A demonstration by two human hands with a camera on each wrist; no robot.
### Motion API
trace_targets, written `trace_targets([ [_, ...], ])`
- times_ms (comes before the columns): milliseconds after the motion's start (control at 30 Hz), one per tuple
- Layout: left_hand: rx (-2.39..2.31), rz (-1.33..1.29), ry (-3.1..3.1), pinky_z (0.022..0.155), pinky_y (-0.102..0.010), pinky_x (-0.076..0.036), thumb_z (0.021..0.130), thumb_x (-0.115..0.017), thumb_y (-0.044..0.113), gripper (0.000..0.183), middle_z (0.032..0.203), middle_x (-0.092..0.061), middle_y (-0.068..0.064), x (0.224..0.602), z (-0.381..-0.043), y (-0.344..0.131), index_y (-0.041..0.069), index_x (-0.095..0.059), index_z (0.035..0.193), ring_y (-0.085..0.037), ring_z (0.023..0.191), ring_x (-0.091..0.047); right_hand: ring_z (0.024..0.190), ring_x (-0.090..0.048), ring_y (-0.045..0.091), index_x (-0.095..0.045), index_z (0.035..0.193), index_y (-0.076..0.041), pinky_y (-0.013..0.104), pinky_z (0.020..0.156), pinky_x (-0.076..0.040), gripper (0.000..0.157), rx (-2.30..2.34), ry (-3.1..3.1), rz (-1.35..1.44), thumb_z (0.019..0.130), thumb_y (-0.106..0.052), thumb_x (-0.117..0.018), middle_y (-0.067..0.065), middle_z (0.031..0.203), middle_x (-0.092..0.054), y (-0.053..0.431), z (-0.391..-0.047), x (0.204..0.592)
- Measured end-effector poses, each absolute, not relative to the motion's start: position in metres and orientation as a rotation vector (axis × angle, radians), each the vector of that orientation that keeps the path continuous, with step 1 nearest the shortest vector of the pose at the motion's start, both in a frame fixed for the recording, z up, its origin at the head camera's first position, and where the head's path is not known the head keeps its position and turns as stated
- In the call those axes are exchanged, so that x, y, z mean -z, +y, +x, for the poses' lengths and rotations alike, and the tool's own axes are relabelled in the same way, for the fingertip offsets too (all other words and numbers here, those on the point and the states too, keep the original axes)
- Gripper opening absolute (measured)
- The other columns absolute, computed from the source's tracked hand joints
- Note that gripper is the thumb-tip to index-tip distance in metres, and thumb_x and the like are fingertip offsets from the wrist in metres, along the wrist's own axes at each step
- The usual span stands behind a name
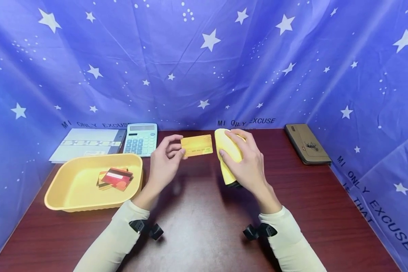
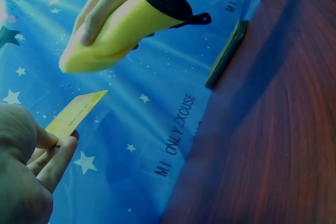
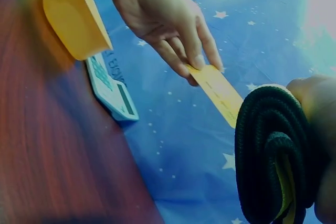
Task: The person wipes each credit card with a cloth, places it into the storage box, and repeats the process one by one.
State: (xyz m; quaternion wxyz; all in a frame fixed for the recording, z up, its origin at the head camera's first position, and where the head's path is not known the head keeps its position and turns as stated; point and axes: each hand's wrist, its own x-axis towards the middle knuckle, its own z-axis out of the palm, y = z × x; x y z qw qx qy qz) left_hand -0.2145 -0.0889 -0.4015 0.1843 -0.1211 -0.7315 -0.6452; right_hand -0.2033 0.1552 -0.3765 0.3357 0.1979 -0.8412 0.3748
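My left hand (image 1: 166, 158) pinches a gold bank card (image 1: 196, 146) between thumb and fingers, and the card points to the right above the table. Close to the card's free end, my right hand (image 1: 246, 160) grips a folded, soft-looking yellow thing (image 1: 226, 145). In the right wrist view its rolled black ribbed edge (image 3: 270, 129) shows, and in the left wrist view a small black tab (image 2: 199, 19) with a hole sticks out. A narrow gap parts the card from the yellow thing in the head view. Just left of my left hand, several cards (image 1: 117, 178) lie inside a yellow basin (image 1: 69, 181).
Behind the basin are a light blue calculator (image 1: 141, 139) and a grey-white folder or notebook (image 1: 88, 145). At the right back lies a brown wallet-like case (image 1: 307, 143). A blue star-printed curtain (image 1: 176, 53) encloses the dark red table (image 1: 197, 226) on three sides.
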Motion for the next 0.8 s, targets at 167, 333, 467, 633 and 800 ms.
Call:
trace_targets([
  [167, 1.889, -0.362, -2.043, 0.071, -0.041, -0.069, 0.089, -0.066, -0.013, 0.039, 0.094, -0.075, -0.026, 0.402, -0.213, -0.086, 0.001, -0.065, 0.126, -0.035, 0.075, -0.076, 0.108, -0.067, 0.023, -0.069, 0.134, -0.022, 0.039, 0.063, -0.056, 0.053, -0.966, -2.208, 0.556, 0.084, -0.026, -0.083, 0.004, 0.134, -0.064, 0.147, -0.202, 0.382],
  [333, 1.995, -0.391, -1.992, 0.073, -0.044, -0.069, 0.090, -0.064, -0.016, 0.039, 0.098, -0.073, -0.031, 0.400, -0.212, -0.084, -0.004, -0.063, 0.126, -0.018, 0.075, -0.076, 0.105, -0.068, 0.021, -0.070, 0.133, -0.021, 0.039, 0.060, -0.056, 0.051, -0.948, -2.219, 0.565, 0.084, -0.026, -0.082, 0.004, 0.134, -0.064, 0.144, -0.203, 0.386],
  [467, 2.076, -0.427, -1.955, 0.075, -0.038, -0.069, 0.091, -0.062, -0.016, 0.037, 0.103, -0.072, -0.033, 0.399, -0.211, -0.083, -0.006, -0.061, 0.127, -0.010, 0.077, -0.074, 0.103, -0.068, 0.022, -0.069, 0.134, -0.022, 0.038, 0.059, -0.055, 0.053, -0.934, -2.219, 0.563, 0.084, -0.027, -0.082, 0.004, 0.134, -0.063, 0.142, -0.203, 0.388],
  [633, 2.157, -0.442, -1.911, 0.078, -0.040, -0.069, 0.093, -0.061, -0.015, 0.037, 0.109, -0.070, -0.035, 0.398, -0.210, -0.081, -0.008, -0.059, 0.129, -0.011, 0.082, -0.073, 0.102, -0.069, 0.023, -0.068, 0.137, -0.022, 0.038, 0.057, -0.056, 0.054, -0.922, -2.210, 0.579, 0.084, -0.026, -0.082, 0.004, 0.136, -0.063, 0.140, -0.202, 0.389],
  [800, 2.180, -0.463, -1.894, 0.079, -0.042, -0.069, 0.093, -0.062, -0.015, 0.037, 0.113, -0.069, -0.036, 0.399, -0.208, -0.078, -0.010, -0.058, 0.130, -0.010, 0.084, -0.074, 0.097, -0.070, 0.024, -0.068, 0.137, -0.022, 0.037, 0.055, -0.056, 0.054, -0.890, -2.199, 0.604, 0.085, -0.026, -0.083, 0.005, 0.136, -0.063, 0.137, -0.200, 0.390],
])
